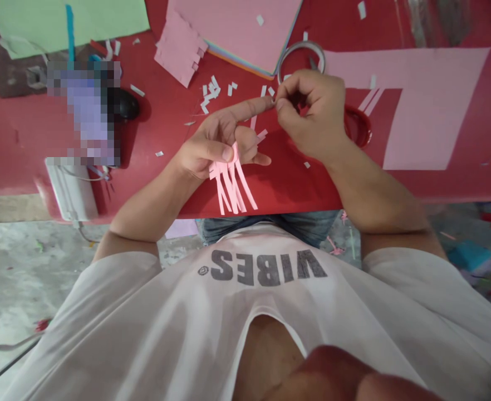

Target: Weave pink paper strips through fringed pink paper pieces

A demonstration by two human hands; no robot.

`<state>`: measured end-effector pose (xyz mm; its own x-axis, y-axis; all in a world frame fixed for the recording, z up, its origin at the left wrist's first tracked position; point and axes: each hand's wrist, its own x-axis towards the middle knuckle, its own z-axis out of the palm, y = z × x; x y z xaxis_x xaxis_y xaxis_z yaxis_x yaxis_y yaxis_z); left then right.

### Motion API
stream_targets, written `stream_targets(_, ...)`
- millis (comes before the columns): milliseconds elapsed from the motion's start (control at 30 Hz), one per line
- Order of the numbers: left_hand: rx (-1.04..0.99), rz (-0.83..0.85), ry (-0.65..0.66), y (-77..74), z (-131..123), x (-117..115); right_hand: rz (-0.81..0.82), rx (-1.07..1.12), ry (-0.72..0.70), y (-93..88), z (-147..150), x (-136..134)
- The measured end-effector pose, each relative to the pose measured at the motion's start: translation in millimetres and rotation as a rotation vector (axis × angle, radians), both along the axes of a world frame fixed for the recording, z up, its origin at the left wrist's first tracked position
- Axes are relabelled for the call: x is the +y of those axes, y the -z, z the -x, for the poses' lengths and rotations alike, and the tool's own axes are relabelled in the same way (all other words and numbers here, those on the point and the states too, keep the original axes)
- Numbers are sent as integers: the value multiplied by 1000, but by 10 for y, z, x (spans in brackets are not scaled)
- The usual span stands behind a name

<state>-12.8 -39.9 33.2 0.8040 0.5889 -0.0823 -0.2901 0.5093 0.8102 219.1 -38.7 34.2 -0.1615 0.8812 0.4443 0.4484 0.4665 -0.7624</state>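
Note:
My left hand [224, 131] is closed on a bunch of narrow pink paper strips [234, 186], pinched under the thumb so that they hang toward the table's front edge. Its index finger points right, and the tip meets the fingertips of my right hand [312, 108]. That right hand is closed in a pinch; a tiny pale bit shows at the tips, too small to name. Just behind it lies a roll of tape [282, 58]. A red ring-shaped object [364, 125], partly hidden, sits by my right wrist.
Small white scraps [210, 92] are scattered across the red table [162, 178]. A stack of coloured paper [237, 28] lies at the back, a cut pink sheet [425, 122] at the right. Toward the left are a black mouse [127, 104], a white box [72, 192] with a cable, and green paper [103, 22].

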Motion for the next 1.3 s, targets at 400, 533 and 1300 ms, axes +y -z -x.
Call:
stream_targets(400,-63,-36,-33,-30,-13,-19,23,43,-84,55,-35,45)
stream_targets(533,-68,-11,43,-111,1,-58,-23,73,-130,44,-49,46)
stream_targets(1300,43,-168,55,-147,-8,-18,-512,-175,-115,60,-183,86)
